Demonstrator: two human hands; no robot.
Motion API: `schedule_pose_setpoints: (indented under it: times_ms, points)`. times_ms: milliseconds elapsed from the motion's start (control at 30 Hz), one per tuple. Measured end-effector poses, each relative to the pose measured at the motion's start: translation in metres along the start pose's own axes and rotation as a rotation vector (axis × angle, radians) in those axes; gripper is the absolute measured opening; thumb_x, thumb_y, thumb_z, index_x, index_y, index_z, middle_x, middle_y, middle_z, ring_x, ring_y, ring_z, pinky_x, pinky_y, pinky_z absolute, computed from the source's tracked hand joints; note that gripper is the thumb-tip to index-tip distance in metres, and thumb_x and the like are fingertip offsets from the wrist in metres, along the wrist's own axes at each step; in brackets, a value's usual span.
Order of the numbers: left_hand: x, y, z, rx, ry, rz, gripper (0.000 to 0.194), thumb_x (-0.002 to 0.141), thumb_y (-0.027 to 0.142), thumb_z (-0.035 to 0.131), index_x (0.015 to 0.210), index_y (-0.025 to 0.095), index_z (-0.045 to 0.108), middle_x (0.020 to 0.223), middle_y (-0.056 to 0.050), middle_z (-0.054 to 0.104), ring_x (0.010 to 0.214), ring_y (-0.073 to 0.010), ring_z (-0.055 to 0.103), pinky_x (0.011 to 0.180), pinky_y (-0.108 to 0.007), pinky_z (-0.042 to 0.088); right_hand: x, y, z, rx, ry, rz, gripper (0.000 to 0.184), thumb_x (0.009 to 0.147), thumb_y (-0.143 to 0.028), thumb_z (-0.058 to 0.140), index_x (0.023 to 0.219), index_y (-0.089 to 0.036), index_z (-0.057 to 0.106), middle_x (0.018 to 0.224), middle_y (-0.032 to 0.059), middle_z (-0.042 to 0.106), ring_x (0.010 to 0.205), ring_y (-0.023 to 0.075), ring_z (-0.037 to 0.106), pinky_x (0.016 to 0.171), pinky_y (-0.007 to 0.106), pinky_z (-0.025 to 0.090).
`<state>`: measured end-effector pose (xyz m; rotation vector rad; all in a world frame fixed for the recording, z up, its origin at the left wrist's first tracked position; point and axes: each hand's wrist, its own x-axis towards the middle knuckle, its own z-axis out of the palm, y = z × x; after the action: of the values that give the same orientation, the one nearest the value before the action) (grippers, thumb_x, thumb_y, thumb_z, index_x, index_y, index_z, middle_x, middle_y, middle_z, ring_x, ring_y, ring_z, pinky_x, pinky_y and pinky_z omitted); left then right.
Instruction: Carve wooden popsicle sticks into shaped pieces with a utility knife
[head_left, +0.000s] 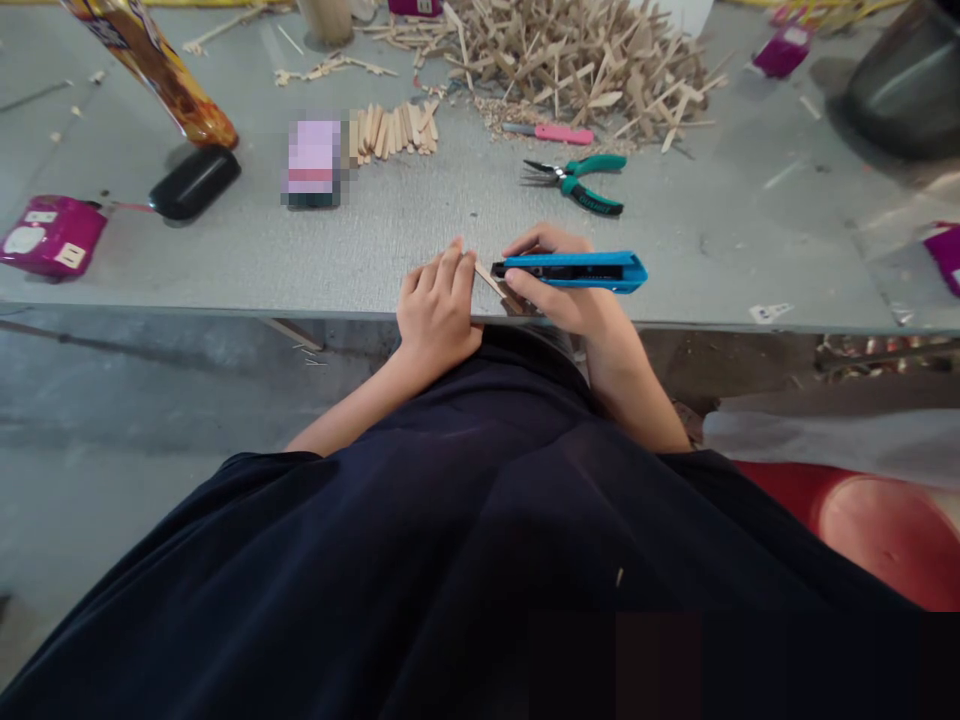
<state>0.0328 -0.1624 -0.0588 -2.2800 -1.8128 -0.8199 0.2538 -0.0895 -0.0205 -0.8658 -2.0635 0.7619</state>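
My right hand [559, 285] is wrapped around a blue utility knife [600, 270], which lies nearly level with its black tip pointing left. Just beneath that tip is a thin wooden stick [489, 279], slanting down toward the table's front edge. My left hand [441, 300] rests palm down at the edge, fingers together, pressing the stick's upper end at the index finger; the thumb is partly hidden. Whether the blade touches the wood I cannot tell. Beyond my hands lie green-handled pliers [577, 183] and a small pink-handled knife [562, 133].
A big heap of wooden sticks [577, 60] covers the back middle, with a short row of sticks [394, 130] left of it. A blurred pink box [313, 160], a black case [195, 183] and a purple pack [56, 235] stand left. A dark container [907, 90] is at right.
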Motion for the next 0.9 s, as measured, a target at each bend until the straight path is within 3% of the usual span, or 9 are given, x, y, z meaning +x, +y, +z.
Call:
schedule_pose_setpoints:
  times_ms: [267,533,667,900]
  points:
    - [-0.005,-0.005,0.004,0.004,-0.006,0.062,0.075,0.091,0.029,0.069,0.165,0.022,0.063,0.176,-0.017,0.061,0.15,-0.0448,0.066,0.119,-0.059,0.049,-0.001,-0.007,0.0,0.031,0.004,0.002,0.02,0.1,-0.041,0.079,0.114,-0.027,0.08,0.108,0.0057,0.085,0.098,0.0272,0.076,0.092,0.043,0.063]
    - [-0.008,-0.013,0.014,0.032,0.035,0.138,0.059,0.104,0.032,0.061,0.162,0.023,0.068,0.166,-0.013,0.071,0.147,-0.0406,0.07,0.112,-0.054,0.05,-0.002,-0.006,0.0,0.043,-0.004,-0.02,0.018,0.102,-0.039,0.079,0.115,-0.026,0.08,0.105,0.0047,0.085,0.094,0.0243,0.077,0.091,0.04,0.063]
    - [-0.008,-0.015,0.019,0.024,0.034,0.149,0.057,0.108,0.034,0.058,0.162,0.022,0.068,0.166,-0.012,0.072,0.148,-0.0402,0.07,0.112,-0.053,0.05,-0.002,-0.005,0.001,0.031,0.0,-0.038,0.017,0.102,-0.039,0.078,0.115,-0.028,0.079,0.107,0.0036,0.085,0.097,0.0244,0.076,0.094,0.041,0.063]
    - [-0.005,-0.012,0.02,0.027,0.042,0.129,0.061,0.112,0.053,0.054,0.163,0.021,0.068,0.16,-0.016,0.076,0.142,-0.0412,0.072,0.11,-0.056,0.052,-0.004,-0.006,0.003,0.028,-0.008,-0.012,0.016,0.102,-0.044,0.076,0.113,-0.032,0.077,0.101,0.0028,0.085,0.093,0.0301,0.079,0.09,0.049,0.067]
